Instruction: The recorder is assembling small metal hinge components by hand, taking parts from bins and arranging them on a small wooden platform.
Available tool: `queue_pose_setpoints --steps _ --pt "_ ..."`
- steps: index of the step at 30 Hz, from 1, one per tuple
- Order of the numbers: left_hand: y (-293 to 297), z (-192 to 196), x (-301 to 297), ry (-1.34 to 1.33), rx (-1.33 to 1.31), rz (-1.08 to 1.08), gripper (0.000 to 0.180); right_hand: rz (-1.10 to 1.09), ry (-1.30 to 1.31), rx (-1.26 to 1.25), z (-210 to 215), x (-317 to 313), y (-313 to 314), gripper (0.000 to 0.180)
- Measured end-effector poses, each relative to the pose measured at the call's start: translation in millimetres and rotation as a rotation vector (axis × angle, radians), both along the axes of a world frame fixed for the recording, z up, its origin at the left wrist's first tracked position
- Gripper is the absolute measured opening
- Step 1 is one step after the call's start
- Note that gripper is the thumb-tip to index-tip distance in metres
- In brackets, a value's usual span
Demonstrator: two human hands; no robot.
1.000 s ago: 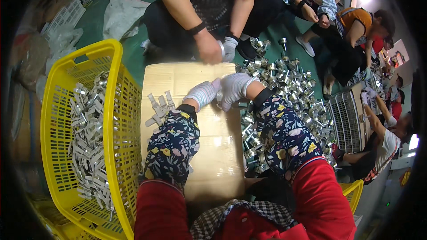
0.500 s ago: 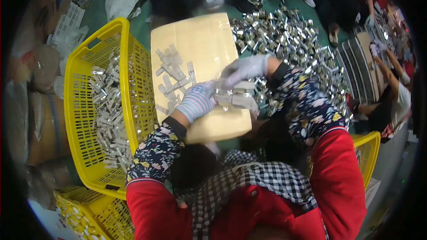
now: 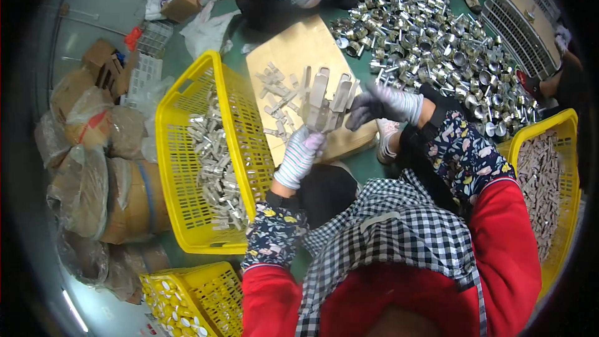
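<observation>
Over the cardboard (image 3: 302, 40), left hand (image 3: 301, 155) gripping a pronged metal piece (image 3: 320, 112); right hand (image 3: 390, 105) loosely spread just beside it (contact unclear); farther out, loose metal strips (image 3: 271, 75), then yellow basket (image 3: 178, 171) left, metal cups (image 3: 458, 59) heaped right

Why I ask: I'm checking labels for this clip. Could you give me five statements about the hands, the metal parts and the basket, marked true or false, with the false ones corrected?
1. The left hand holds a metal piece with several flat arms. True.
2. The right hand is bare. False: it is gloved.
3. Loose flat pieces lie on the cardboard. True.
4. The yellow basket left of the cardboard is empty. False: it holds a heap of metal parts.
5. The round metal parts with stems are stacked in neat rows. False: they lie in a jumbled pile on the green floor.
</observation>
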State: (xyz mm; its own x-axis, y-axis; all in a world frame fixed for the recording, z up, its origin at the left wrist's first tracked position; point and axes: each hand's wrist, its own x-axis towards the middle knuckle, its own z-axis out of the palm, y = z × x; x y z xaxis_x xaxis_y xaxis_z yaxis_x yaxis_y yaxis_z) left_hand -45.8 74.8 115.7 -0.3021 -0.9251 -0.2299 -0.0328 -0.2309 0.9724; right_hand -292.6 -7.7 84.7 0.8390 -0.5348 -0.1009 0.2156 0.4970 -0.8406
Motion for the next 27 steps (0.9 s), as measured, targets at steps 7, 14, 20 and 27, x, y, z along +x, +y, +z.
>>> queue_pose_setpoints --steps 7,14,20,27 --pt "22 9 -19 0.025 -0.052 0.216 0.026 -0.268 0.215 -0.185 39 10 39 0.025" --pt "33 28 -29 0.385 0.114 0.332 0.025 -0.388 0.329 -0.227 78 4 62 0.026" --pt "49 28 -38 0.817 0.201 0.146 0.02 -0.368 0.247 -0.28 82 0 64 0.027" --pt "75 30 -51 1.141 0.345 -0.135 0.024 -0.414 0.258 -0.377 101 -8 84 0.043"
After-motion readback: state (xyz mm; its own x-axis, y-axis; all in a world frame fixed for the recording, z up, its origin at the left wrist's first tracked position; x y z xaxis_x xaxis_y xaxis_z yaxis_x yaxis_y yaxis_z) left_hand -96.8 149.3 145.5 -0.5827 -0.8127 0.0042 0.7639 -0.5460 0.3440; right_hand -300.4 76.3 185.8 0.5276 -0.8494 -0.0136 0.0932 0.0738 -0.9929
